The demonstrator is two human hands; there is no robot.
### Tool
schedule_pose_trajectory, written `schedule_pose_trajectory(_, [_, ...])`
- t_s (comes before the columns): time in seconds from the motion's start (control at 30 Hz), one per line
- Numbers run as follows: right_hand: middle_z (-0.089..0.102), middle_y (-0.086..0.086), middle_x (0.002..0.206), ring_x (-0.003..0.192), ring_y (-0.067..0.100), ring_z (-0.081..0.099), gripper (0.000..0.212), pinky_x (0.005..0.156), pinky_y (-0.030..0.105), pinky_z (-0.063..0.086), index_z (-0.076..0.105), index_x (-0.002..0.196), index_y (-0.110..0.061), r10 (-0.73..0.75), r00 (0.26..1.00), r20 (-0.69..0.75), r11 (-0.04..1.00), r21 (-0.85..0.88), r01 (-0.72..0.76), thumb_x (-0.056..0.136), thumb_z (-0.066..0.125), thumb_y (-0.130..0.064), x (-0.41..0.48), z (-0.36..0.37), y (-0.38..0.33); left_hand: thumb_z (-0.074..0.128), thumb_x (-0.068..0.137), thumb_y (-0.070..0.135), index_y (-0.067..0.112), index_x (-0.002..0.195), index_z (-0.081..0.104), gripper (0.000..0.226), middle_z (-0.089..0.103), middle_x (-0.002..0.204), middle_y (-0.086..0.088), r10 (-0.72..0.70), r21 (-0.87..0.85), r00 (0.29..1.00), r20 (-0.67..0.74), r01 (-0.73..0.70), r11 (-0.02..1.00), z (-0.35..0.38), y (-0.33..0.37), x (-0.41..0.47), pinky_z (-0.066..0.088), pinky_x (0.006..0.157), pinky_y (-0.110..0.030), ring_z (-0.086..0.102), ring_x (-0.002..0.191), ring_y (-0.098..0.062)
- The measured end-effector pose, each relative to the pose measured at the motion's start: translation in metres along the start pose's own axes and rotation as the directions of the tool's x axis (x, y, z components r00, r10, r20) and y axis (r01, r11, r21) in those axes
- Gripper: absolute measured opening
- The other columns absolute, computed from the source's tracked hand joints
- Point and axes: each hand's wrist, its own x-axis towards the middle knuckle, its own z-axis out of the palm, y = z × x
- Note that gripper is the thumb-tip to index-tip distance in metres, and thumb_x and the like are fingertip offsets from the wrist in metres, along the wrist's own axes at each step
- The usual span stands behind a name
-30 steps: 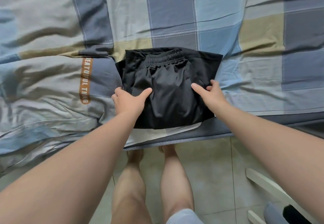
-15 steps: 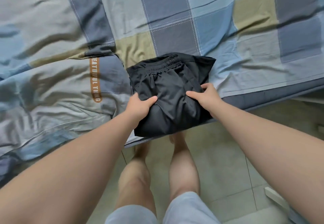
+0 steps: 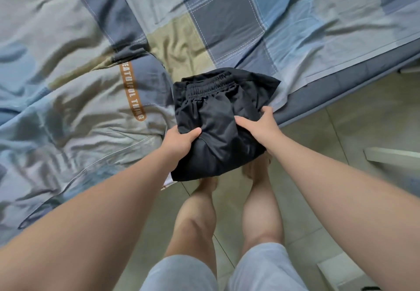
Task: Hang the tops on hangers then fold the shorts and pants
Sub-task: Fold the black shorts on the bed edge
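A bed [image 3: 329, 90] fills the upper and left part of the head view, spread with a rumpled checked cover [image 3: 227, 17] in blue, grey, navy and olive squares, its navy edge running diagonally down from the upper right. Pale floor tiles [image 3: 341, 131] take up the lower right. Two bare forearms reach in from the bottom corners, and between them the person's bare legs [image 3: 195, 222] stand on the tiles, with the hem of light grey shorts they wear [image 3: 261, 268] at the bottom edge. The folded black shorts [image 3: 218, 117] sit at the near edge of the bed as a compact bundle: the gathered elastic waistband [image 3: 211, 88] faces away over the cover, while the near end juts past the bed edge and hangs above the feet. Whether the far end rests on the cover or is lifted just off it cannot be told. The left grip [image 3: 179, 141] holds the bundle's left side, thumb laid on top, fingers hidden beneath the fabric. The right grip [image 3: 261, 124] clasps the right side, thumb across the top and fingers curled round the edge. A white bar [image 3: 391, 156] lies on the floor at the right. Left of the bundle, an orange printed strip [image 3: 133, 90] runs down the cover.
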Motion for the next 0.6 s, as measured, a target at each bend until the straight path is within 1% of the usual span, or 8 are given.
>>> schedule_pose_trajectory(0.07, [0.055,-0.007,0.126,0.099,0.008,0.058,0.1,0.076,0.024,0.046,0.032,0.145,-0.017,0.018,0.997,0.071,0.997,0.076,-0.023,0.069,0.087,-0.051,-0.009,-0.001,0.006,0.075,0.089,0.032,0.013,0.125,0.066,0.042,0.069,0.118,-0.002,-0.003,0.027,1.0,-0.001,0.003,1.0,-0.003,-0.001,-0.003,0.049,0.1,-0.038,0.064,0.107,-0.025])
schedule_pose_trajectory(0.1, [0.059,-0.008,0.121,0.095,0.007,0.061,0.094,0.073,0.024,0.048,0.038,0.142,-0.014,0.033,0.994,0.106,0.993,0.108,-0.045,0.069,0.089,-0.046,-0.014,-0.001,0.009,0.075,0.089,0.031,0.014,0.12,0.067,0.037,0.069,0.115,-0.002,-0.002,0.049,1.0,0.004,0.001,0.999,-0.005,-0.002,-0.007,0.05,0.098,-0.037,0.065,0.105,-0.025])
schedule_pose_trajectory(0.2, [0.069,0.003,0.122,0.1,0.022,0.07,0.082,0.086,0.037,0.057,0.052,0.136,-0.01,0.131,0.972,0.196,0.945,0.271,-0.182,0.068,0.092,-0.032,-0.032,-0.003,0.024,0.077,0.087,0.028,0.02,0.11,0.068,0.026,0.071,0.109,-0.002,-0.005,0.094,0.999,0.032,0.002,0.996,-0.013,-0.006,-0.023,0.052,0.092,-0.035,0.067,0.098,-0.023])
schedule_pose_trajectory(0.27, [0.074,0.006,0.112,0.093,0.025,0.074,0.07,0.079,0.036,0.059,0.059,0.129,-0.009,0.204,0.943,0.264,0.894,0.342,-0.289,0.069,0.092,-0.026,-0.052,-0.01,0.033,0.078,0.087,0.026,0.019,0.113,0.069,0.029,0.071,0.107,-0.003,-0.009,0.149,0.999,0.043,0.002,0.989,-0.018,-0.01,-0.038,0.053,0.093,-0.036,0.068,0.097,-0.024])
schedule_pose_trajectory(0.33, [0.078,0.006,0.101,0.085,0.024,0.076,0.054,0.069,0.033,0.059,0.065,0.122,-0.009,0.238,0.912,0.335,0.854,0.374,-0.36,0.074,0.088,-0.021,-0.075,-0.023,0.043,0.078,0.087,0.025,0.021,0.108,0.069,0.023,0.072,0.106,-0.003,-0.008,0.197,0.998,0.063,-0.005,0.98,-0.019,-0.012,-0.056,0.054,0.093,-0.037,0.068,0.095,-0.023])
schedule_pose_trajectory(0.4, [0.078,0.007,0.1,0.088,0.026,0.076,0.047,0.073,0.037,0.06,0.067,0.12,-0.01,0.241,0.905,0.351,0.823,0.42,-0.383,0.077,0.084,-0.017,-0.101,-0.038,0.055,0.077,0.088,0.023,0.023,0.102,0.07,0.016,0.074,0.104,-0.002,0.038,0.254,0.996,0.083,-0.058,0.966,-0.016,-0.013,-0.077,0.055,0.093,-0.038,0.069,0.095,-0.022])
schedule_pose_trajectory(0.47, [0.076,0.009,0.107,0.095,0.029,0.074,0.048,0.084,0.043,0.059,0.065,0.123,-0.01,0.23,0.922,0.312,0.792,0.491,-0.364,0.078,0.083,-0.013,-0.128,-0.056,0.068,0.075,0.089,0.023,0.024,0.103,0.07,0.015,0.074,0.102,0.0,0.097,0.296,0.991,0.095,-0.122,0.947,-0.007,-0.011,-0.099,0.055,0.094,-0.039,0.07,0.098,-0.022])
schedule_pose_trajectory(0.6, [0.073,0.009,0.113,0.101,0.031,0.071,0.049,0.095,0.048,0.054,0.062,0.125,-0.013,0.22,0.95,0.221,0.727,0.612,-0.311,0.08,0.081,-0.013,-0.189,-0.1,0.1,0.076,0.088,0.029,0.027,0.105,0.071,0.018,0.074,0.103,0.002,0.146,0.364,0.98,0.134,-0.186,0.913,0.027,-0.003,-0.154,0.054,0.096,-0.039,0.07,0.099,-0.021])
